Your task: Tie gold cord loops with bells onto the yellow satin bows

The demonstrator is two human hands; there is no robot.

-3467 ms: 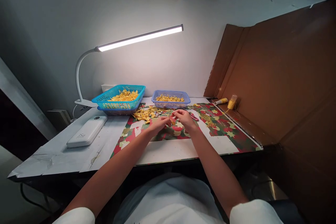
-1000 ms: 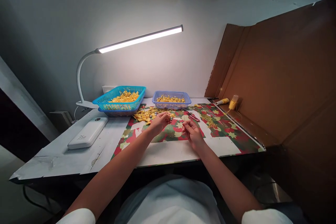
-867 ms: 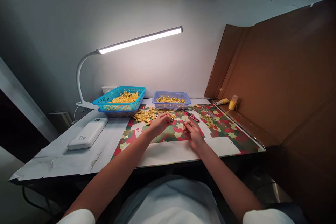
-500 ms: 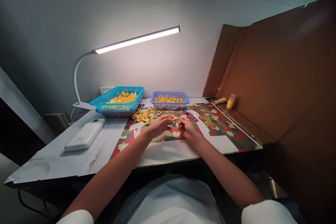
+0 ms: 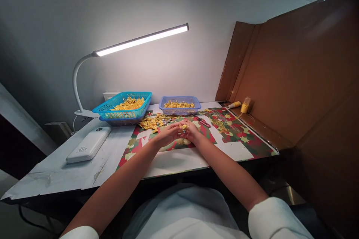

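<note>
My left hand (image 5: 169,134) and my right hand (image 5: 192,131) meet above the patterned mat, fingers closed around a small gold ribbon piece (image 5: 184,127). A shiny silver ball, looking like a small bell, hangs below it between the fingertips. The finer detail of the piece is hidden by my fingers. Just behind my left hand lies a loose pile of gold ribbon pieces (image 5: 150,122), with several silver balls (image 5: 165,122) at its right side. Beyond my right hand rests a red-handled tool (image 5: 203,122), possibly snips.
A blue basket (image 5: 122,112) and a lilac basket (image 5: 179,111) hold gold pieces. Thin gold cord (image 5: 223,126) lies to the right, near yellow thread spools (image 5: 245,105). On the left are a white power bank (image 5: 89,145) and lamp (image 5: 78,82). Cardboard (image 5: 294,71) walls the right.
My right hand has come in closer to my left, so the fingers now meet around the gold piece. The whole view has shifted slightly.
</note>
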